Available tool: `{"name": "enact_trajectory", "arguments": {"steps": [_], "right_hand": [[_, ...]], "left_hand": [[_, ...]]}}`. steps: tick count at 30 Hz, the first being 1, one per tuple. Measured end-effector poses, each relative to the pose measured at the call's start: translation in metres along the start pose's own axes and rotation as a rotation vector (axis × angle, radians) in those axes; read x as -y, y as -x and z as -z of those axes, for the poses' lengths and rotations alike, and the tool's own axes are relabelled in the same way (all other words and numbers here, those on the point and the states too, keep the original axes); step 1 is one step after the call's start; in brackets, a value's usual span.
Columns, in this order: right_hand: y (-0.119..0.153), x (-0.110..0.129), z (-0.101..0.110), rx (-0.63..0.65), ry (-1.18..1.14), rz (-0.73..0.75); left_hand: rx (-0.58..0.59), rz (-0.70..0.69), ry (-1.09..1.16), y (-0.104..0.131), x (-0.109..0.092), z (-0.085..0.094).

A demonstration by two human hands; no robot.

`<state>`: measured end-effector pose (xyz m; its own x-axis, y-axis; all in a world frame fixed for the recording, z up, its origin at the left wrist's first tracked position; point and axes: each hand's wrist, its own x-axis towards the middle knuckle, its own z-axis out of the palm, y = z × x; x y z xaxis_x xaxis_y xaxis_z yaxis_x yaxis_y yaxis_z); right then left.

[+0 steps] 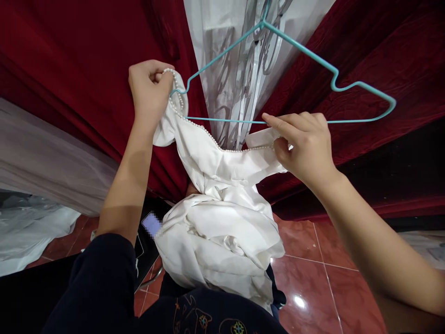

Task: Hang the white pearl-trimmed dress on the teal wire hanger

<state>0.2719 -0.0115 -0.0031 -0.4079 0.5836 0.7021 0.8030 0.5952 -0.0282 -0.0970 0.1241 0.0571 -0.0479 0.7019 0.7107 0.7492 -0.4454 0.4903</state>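
Note:
A white satin garment (pixel 222 218) with a pearl-beaded neckline hangs bunched in front of me. My left hand (pixel 150 88) pinches its left shoulder strap, which is looped over the left end of a turquoise wire hanger (pixel 313 55). My right hand (pixel 304 141) grips the garment's right strap just below the hanger's bottom bar, index finger stretched along the bar. The hanger's hook reaches up out of view at the top.
Dark red velvet drapes (pixel 69 60) and a sheer white curtain (pixel 239 69) hang behind the hanger. Red glossy floor tiles (pixel 313 273) lie below. Pale fabric (pixel 28 232) is heaped at the left. A phone (pixel 152 224) sits near my left elbow.

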Motion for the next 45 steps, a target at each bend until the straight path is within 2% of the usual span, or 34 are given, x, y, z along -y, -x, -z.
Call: {"name": "enact_trajectory", "arguments": {"steps": [3,5,8,9,10,12,14,16,18,20,21,23,24,25,27,28,29,30,32,36,39,42,45], "right_hand": [[0.000,0.002,-0.002,0.015,0.003,-0.034],[0.000,0.002,-0.001,0.014,-0.006,-0.045],[0.000,0.000,0.001,0.027,-0.044,-0.036],[-0.001,0.000,0.001,0.039,-0.052,-0.042],[-0.001,0.000,0.001,0.056,-0.057,-0.051],[-0.003,0.001,0.000,0.073,-0.066,-0.059],[-0.004,0.002,-0.002,0.066,-0.077,-0.043],[-0.005,0.000,-0.005,0.010,-0.092,0.024],[-0.002,-0.006,-0.007,-0.119,-0.092,0.125],[0.004,-0.016,-0.006,-0.340,-0.009,0.169],[0.009,-0.022,-0.005,-0.466,0.069,0.141],[0.021,-0.036,0.003,-0.629,0.226,-0.046],[0.026,-0.042,0.008,-0.606,0.269,-0.204],[0.030,-0.048,0.015,-0.511,0.270,-0.387],[0.034,-0.055,0.031,-0.219,0.170,-0.739],[0.033,-0.056,0.039,-0.106,0.114,-0.868],[0.030,-0.056,0.046,-0.049,0.066,-0.958],[0.026,-0.055,0.053,-0.054,0.037,-1.019],[0.013,-0.049,0.064,-0.156,0.012,-1.080],[-0.015,-0.035,0.083,-0.338,-0.134,-1.016],[-0.034,-0.031,0.091,-0.350,-0.293,-0.902],[-0.054,-0.035,0.086,-0.376,-0.417,-0.721],[-0.070,-0.040,0.069,-0.411,-0.654,-0.670]], "left_hand": [[0.082,-0.226,0.063,0.006,-0.013,-0.001],[0.054,-0.368,0.093,0.014,-0.030,0.001],[-0.171,-0.511,0.159,0.038,-0.060,0.003],[-0.292,-0.551,0.177,0.048,-0.071,0.004],[-0.316,-0.579,0.170,0.060,-0.081,0.003],[-0.067,-0.606,0.086,0.082,-0.098,-0.001],[0.231,-0.563,-0.004,0.100,-0.110,-0.010],[0.417,-0.518,-0.079,0.110,-0.115,-0.022],[0.480,-0.505,-0.115,0.113,-0.115,-0.033],[0.483,-0.494,-0.108,0.111,-0.112,-0.038],[0.479,-0.478,-0.102,0.109,-0.111,-0.039],[0.473,-0.444,-0.101,0.106,-0.108,-0.038],[0.470,-0.433,-0.105,0.105,-0.107,-0.036],[0.467,-0.425,-0.108,0.104,-0.106,-0.035],[0.464,-0.415,-0.110,0.103,-0.106,-0.032],[0.464,-0.410,-0.110,0.103,-0.107,-0.030],[0.463,-0.405,-0.112,0.103,-0.109,-0.029],[0.461,-0.399,-0.119,0.103,-0.110,-0.028],[0.455,-0.384,-0.141,0.103,-0.113,-0.026],[0.469,-0.355,-0.136,0.103,-0.117,-0.022],[0.464,-0.344,-0.127,0.103,-0.117,-0.020],[0.483,-0.330,-0.094,0.104,-0.118,-0.020],[0.497,-0.311,-0.114,0.106,-0.119,-0.020]]}}
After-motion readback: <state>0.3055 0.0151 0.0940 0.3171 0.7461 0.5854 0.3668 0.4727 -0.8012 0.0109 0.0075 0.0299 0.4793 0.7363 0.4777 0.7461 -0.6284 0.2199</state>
